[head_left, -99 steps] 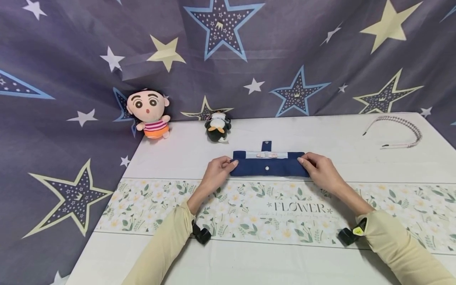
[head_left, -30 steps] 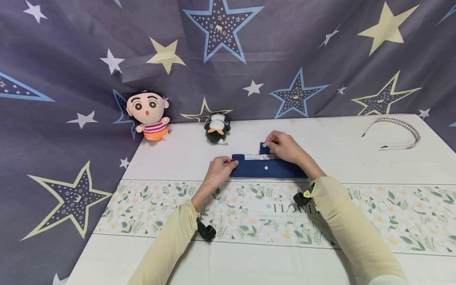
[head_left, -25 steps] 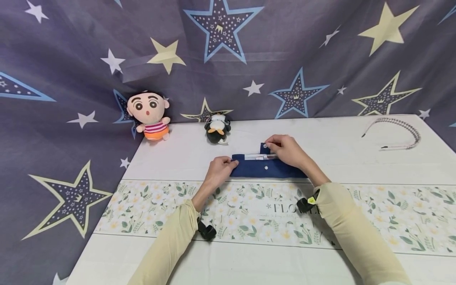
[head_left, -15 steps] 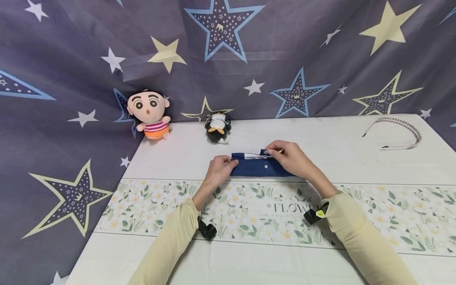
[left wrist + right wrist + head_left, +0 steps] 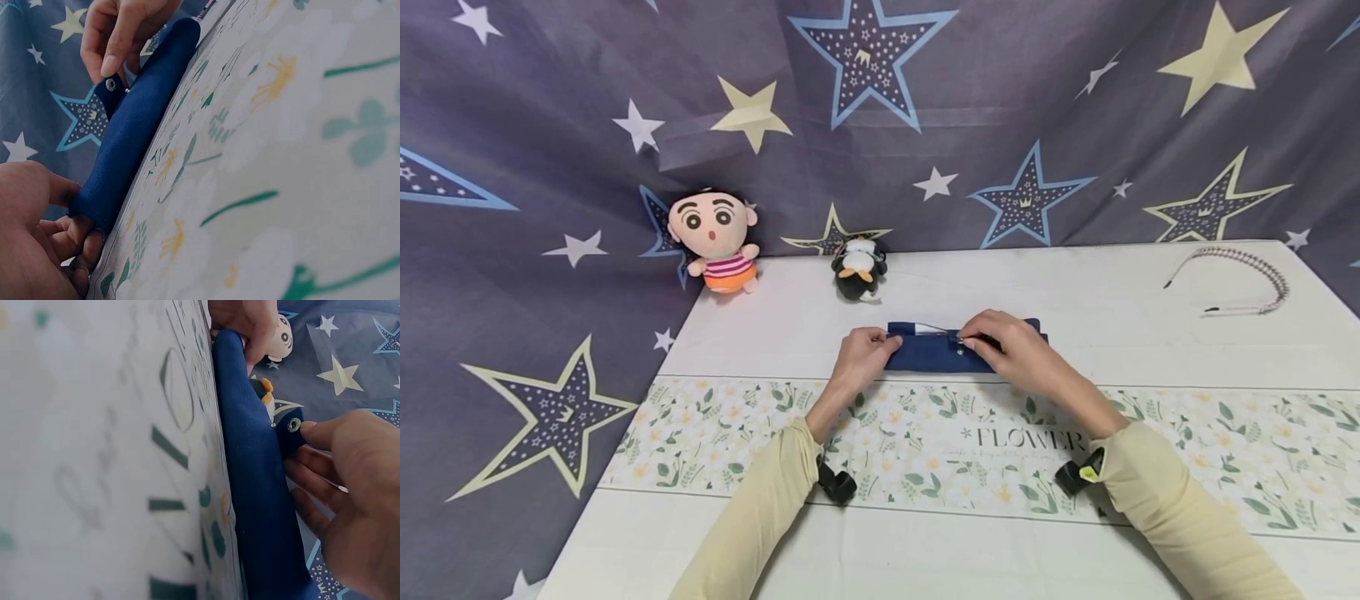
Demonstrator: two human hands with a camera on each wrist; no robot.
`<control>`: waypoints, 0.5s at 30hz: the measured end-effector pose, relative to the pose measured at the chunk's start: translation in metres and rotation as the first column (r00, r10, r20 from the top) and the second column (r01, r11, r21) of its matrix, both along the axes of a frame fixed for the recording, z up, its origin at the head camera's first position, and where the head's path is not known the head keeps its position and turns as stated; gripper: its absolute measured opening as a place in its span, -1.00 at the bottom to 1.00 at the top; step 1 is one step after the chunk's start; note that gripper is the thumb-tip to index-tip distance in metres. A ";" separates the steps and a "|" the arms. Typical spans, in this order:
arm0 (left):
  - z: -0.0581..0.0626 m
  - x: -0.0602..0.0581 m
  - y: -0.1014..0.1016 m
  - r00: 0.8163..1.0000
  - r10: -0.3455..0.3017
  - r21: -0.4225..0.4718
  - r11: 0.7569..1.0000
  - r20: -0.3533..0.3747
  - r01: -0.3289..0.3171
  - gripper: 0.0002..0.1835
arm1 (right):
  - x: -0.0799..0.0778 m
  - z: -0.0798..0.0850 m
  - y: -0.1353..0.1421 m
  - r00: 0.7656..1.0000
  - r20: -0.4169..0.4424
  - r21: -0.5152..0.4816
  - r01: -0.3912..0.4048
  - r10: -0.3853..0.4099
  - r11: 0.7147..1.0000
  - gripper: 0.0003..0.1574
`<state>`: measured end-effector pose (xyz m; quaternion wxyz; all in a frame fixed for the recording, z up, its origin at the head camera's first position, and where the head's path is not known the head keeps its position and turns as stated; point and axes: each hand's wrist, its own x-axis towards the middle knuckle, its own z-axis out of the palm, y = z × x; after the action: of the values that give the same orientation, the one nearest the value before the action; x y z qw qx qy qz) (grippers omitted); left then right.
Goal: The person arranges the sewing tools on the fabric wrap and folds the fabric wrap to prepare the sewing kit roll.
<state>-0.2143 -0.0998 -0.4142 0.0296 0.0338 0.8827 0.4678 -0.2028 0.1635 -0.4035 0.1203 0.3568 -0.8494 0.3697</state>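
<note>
A long navy fabric pouch (image 5: 921,354) lies on the table in the head view, its folded edge toward me. At its left end my left hand (image 5: 861,358) pinches the cloth between thumb and fingers. My right hand (image 5: 1018,350) pinches the pouch's snap tab (image 5: 953,340), folded toward the front just above the metal stud (image 5: 959,352). The metal snap (image 5: 110,85) on the tab shows beside the thumb in the left wrist view. A strip of pale lining (image 5: 928,328) is visible along the pouch's back edge; my right hand covers part of the right half.
A plush doll (image 5: 715,237) sits at the table's back left, with a penguin plush (image 5: 857,271) to its right. A headband (image 5: 1273,279) lies at the back right. A starry curtain (image 5: 925,167) hangs behind the white table (image 5: 925,550), which carries a floral strip.
My right hand has left the pouch's right end, taken the tab at the back and drawn it forward over the opening, close to the stud. The left hand keeps its hold.
</note>
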 end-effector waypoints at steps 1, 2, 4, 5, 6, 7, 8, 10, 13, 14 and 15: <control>0.000 0.000 0.000 1.000 0.001 -0.001 1.000 0.001 -0.001 -0.58 | 0.000 0.000 0.000 1.000 -0.012 0.005 -0.004 0.004 1.000 -0.84; 0.000 0.000 0.000 1.000 0.001 -0.002 1.000 0.001 -0.001 -0.58 | 0.001 0.000 0.000 1.000 -0.022 0.009 -0.008 0.009 1.000 -0.84; 0.000 0.000 0.000 1.000 -0.001 -0.001 1.000 0.002 0.001 -0.56 | 0.002 -0.001 -0.001 0.999 -0.031 0.013 -0.014 0.015 1.000 -0.84; 0.000 0.000 0.000 1.000 -0.003 0.000 1.000 0.001 0.003 -0.56 | 0.003 -0.002 -0.001 0.999 -0.036 0.016 -0.014 0.015 1.000 -0.84; 0.000 0.000 0.000 1.000 -0.004 0.000 1.000 0.000 0.004 -0.56 | 0.003 -0.002 -0.001 0.999 -0.040 0.020 -0.014 0.015 1.000 -0.84; 0.001 0.000 0.000 1.000 -0.006 0.001 1.000 0.000 0.006 -0.55 | 0.004 -0.003 -0.001 0.999 -0.043 0.025 -0.014 0.015 1.000 -0.84; 0.000 0.000 -0.001 1.000 -0.007 0.001 1.000 -0.001 0.007 -0.55 | 0.005 -0.003 -0.001 0.999 -0.046 0.030 -0.015 0.016 0.999 -0.84; 0.000 0.000 -0.001 1.000 -0.006 -0.001 1.000 -0.002 0.006 -0.55 | 0.005 -0.005 -0.001 0.998 -0.056 0.039 -0.016 0.018 0.999 -0.83; 0.000 -0.001 -0.001 1.000 -0.003 -0.005 1.000 0.002 0.003 -0.54 | 0.006 -0.008 0.000 0.997 -0.076 0.046 -0.024 0.027 0.999 -0.82; 0.000 -0.001 -0.001 1.000 -0.003 -0.006 1.000 0.002 0.003 -0.54 | 0.006 -0.008 0.000 0.996 -0.082 0.046 -0.027 0.031 0.999 -0.82; 0.000 -0.001 -0.001 1.000 -0.004 -0.005 1.000 0.001 0.004 -0.54 | 0.006 -0.009 0.000 0.996 -0.086 0.045 -0.031 0.035 0.998 -0.81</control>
<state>-0.2150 -0.1006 -0.4145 0.0308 0.0351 0.8839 0.4654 -0.1965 0.1637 -0.4125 0.1429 0.3892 -0.8453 0.3370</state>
